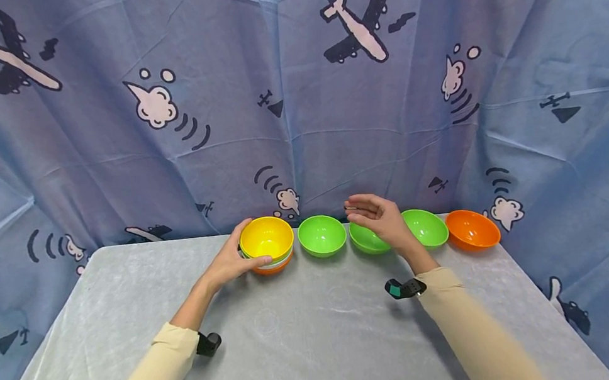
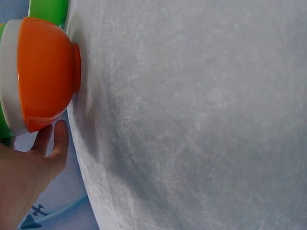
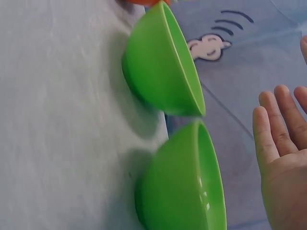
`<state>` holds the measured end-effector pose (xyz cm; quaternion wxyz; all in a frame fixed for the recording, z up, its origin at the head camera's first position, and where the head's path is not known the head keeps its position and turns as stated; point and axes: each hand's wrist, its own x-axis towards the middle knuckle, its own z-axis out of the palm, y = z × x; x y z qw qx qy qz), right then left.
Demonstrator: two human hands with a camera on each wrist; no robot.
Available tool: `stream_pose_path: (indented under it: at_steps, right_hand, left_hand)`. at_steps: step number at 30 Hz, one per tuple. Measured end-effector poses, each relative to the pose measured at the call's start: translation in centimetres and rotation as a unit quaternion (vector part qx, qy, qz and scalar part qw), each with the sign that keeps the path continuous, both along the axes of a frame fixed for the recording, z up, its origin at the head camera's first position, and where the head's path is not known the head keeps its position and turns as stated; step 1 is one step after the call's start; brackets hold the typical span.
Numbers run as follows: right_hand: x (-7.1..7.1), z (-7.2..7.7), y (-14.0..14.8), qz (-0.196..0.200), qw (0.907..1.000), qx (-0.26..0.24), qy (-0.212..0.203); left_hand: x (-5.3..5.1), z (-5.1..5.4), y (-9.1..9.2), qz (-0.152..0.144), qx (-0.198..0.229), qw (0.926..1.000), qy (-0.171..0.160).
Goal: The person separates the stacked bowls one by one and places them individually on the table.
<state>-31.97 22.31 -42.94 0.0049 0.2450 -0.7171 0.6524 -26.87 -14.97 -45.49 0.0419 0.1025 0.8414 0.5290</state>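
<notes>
Beige-sleeved left hand (image 1: 228, 264): grasped the stack of bowls (image 1: 267, 239) from its left, thumb on the near side.
Stack make-up: yellow uppermost, then green and white, with the orange bottom bowl (image 2: 48, 72) lowest; it was near the table's (image 1: 300, 342) far edge, its contact with the surface hard to judge.
Grip: a level, even hold probably suited the nest best, as squeezing one rim could have tilted it.
Right hand (image 1: 385, 218): released, fingers extended, above the middle green bowl (image 1: 366, 240), apart from it.
Free fingers: best kept clear of that rim, probably.
Far-edge row: left green bowl (image 1: 322, 236) beside the stack; right green bowl (image 1: 427, 227) beyond the right hand.
Far right corner: end orange bowl (image 1: 473, 230) near it.
</notes>
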Motion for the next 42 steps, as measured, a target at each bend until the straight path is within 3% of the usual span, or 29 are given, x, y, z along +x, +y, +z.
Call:
stream_pose_path:
  at_steps: [9,15,25,33,42]
  right_hand:
    - [0.0,-0.7,-4.0,0.046,0.9989,-0.006,-0.005]
    - [0.4,-0.8,-6.6,0.083,0.9962,0.027,-0.006]
    - [0.3,-1.3,-10.2,0.154,0.9839,0.084,-0.031]
    - [0.1,-1.6,-11.9,0.151,0.9785,0.14,-0.011]
    - [-0.4,-1.3,-13.0,0.156,0.9764,0.149,0.01]
  left_hand:
    - [0.1,0.1,-0.1,-0.003,0.005,1.0,-0.001]
    - [0.1,0.2,-0.2,-0.006,0.003,1.0,0.001]
    - [-0.1,0.0,-0.1,-0.007,0.003,1.0,0.0]
    - [0.1,0.2,-0.2,-0.015,0.007,0.9998,-0.008]
    - [0.0,-0.1,-0.3,-0.032,0.037,0.9987,-0.01]
